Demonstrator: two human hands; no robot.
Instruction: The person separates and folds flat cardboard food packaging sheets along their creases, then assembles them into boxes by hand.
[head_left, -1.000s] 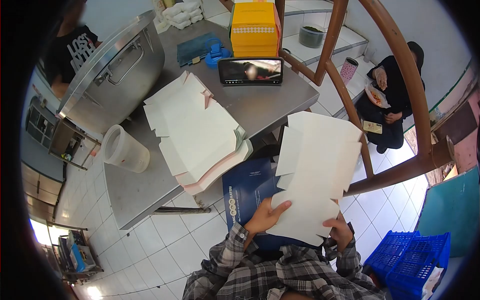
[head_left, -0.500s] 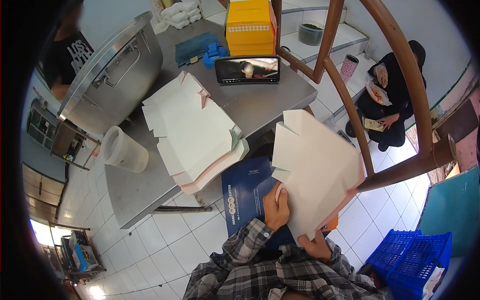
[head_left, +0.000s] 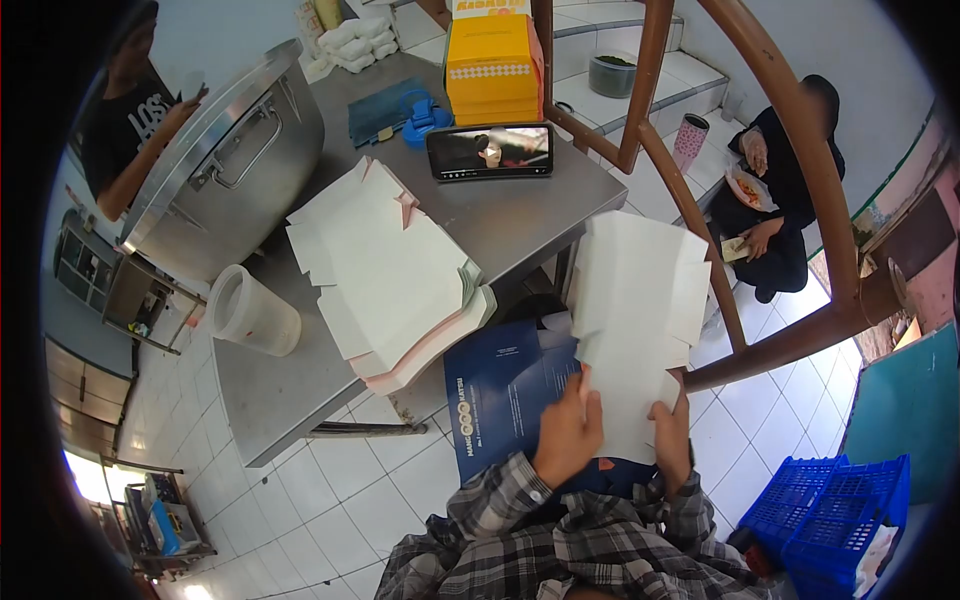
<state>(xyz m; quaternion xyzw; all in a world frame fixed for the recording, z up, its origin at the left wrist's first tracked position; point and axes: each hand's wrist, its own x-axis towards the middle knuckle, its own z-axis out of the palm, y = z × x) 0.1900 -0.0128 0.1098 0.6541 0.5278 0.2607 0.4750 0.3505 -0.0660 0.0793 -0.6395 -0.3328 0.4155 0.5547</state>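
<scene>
A white die-cut cardboard box blank [head_left: 640, 320], with slotted flaps, stands tilted in front of me over my lap. My left hand [head_left: 570, 432] pinches its lower left edge, where a little pink shows. At the lower right edge, my right hand [head_left: 674, 428] grips the blank with the thumb on the white face and the other fingers hidden behind. Below and to the left lies a dark blue printed cardboard piece [head_left: 500, 395] across my lap. On the metal table rests a stack of similar white blanks [head_left: 395, 270] with pinkish edges.
The metal table [head_left: 500, 215] carries a large steel pot [head_left: 240, 165], a plastic tub [head_left: 255, 310], a propped phone [head_left: 490, 152] and yellow boxes [head_left: 492, 75]. Brown railing [head_left: 838, 200] curves at right. Blue crates [head_left: 825, 525] stand on the floor. Two people are nearby.
The blank has turned more upright and its sides have bent. My right hand has moved up along its right edge; my left hand has shifted slightly right. The person behind the pot has raised a hand.
</scene>
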